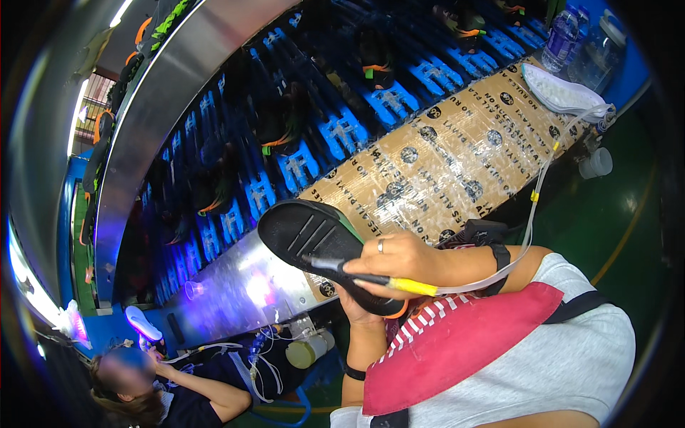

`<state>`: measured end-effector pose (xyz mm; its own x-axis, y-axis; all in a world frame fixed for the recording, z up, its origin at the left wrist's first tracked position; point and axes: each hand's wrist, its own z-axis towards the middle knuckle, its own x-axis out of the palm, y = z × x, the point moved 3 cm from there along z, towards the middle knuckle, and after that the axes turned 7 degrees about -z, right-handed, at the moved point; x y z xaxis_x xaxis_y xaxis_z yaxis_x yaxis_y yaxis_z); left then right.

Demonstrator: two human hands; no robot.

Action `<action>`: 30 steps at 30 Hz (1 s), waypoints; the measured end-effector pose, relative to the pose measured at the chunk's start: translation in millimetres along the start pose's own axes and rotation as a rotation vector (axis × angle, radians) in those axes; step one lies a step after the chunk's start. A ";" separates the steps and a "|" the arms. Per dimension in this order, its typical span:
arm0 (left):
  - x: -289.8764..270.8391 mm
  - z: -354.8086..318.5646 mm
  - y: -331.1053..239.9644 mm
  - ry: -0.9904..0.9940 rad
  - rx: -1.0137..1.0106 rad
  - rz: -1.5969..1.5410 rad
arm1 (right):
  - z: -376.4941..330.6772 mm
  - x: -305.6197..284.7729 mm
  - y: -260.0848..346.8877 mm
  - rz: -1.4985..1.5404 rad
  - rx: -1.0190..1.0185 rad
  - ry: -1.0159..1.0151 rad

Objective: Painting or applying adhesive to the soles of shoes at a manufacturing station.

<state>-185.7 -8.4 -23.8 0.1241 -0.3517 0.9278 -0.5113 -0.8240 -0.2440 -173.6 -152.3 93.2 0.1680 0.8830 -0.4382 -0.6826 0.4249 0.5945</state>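
Observation:
A black shoe (307,235) is held bottom up over the bench edge, with a green trim along one side and orange at its heel. My left hand (354,308) grips it from below near the heel; part of the fingers is hidden behind the shoe. In my right hand (401,258) is a brush (371,278) with a dark handle and yellow tape at its rear. Its pale tip touches or hovers just over the middle of the black bottom. From the taped end a clear tube (531,214) passes by my wrist to the bench's far right end.
A printed cardboard-covered bench (442,164) runs beside a conveyor with blue racks (342,135) carrying dark shoes. At the far right are a white sole (560,91), bottles (561,39) and a plastic cup (596,164). Lower left, a co-worker (182,381) holds another white sole (143,323).

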 end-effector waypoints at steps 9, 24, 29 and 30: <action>6.0 3.6 -11.9 -0.010 0.078 -0.017 | 0.0 -0.9 5.0 0.181 0.031 -0.054; 34.8 14.9 -31.6 0.199 0.191 -0.092 | -15.5 11.9 9.0 0.358 0.322 0.142; 36.4 14.3 -37.0 0.171 0.260 -0.101 | -14.9 16.7 12.6 0.691 0.405 0.388; 35.5 16.4 -40.4 0.229 0.278 -0.084 | -12.6 13.5 13.0 0.696 0.388 0.279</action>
<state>-146.7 5.0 14.4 -0.0539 -0.1950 0.9793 -0.2534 -0.9460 -0.2023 -189.2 -137.4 86.6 -0.4166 0.9091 -0.0063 -0.2641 -0.1144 0.9577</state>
